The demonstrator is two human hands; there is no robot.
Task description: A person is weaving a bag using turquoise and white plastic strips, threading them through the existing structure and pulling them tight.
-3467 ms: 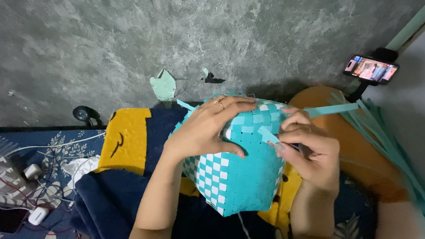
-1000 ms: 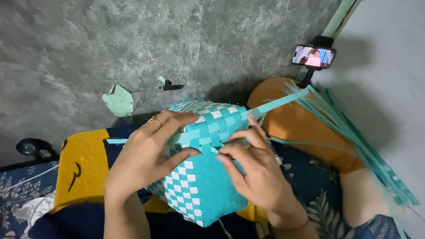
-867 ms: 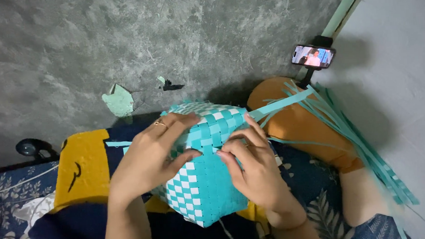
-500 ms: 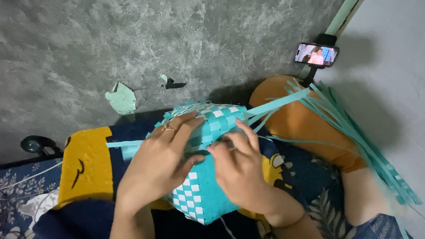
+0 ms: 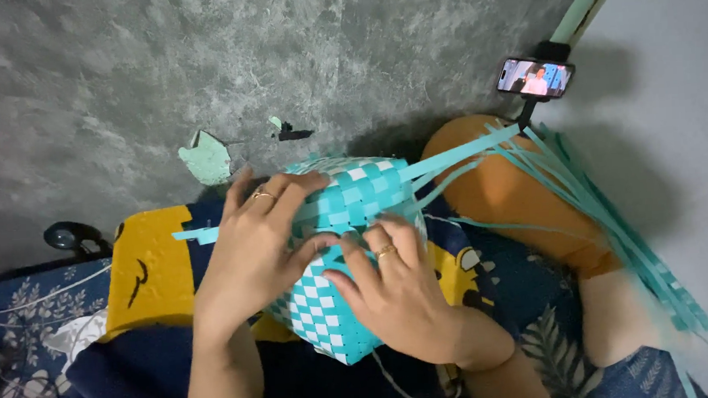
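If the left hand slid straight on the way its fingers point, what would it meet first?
The left hand lies flat on the woven teal basket, fingers pointing up and right across its top. Going on, it would probably meet the loose teal strips at the far edge; depth is unclear.

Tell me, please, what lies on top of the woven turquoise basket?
Both hands press on the woven basket: the left hand and the right hand. Loose turquoise strips run off its top edge to the right. What lies under the palms is covered.
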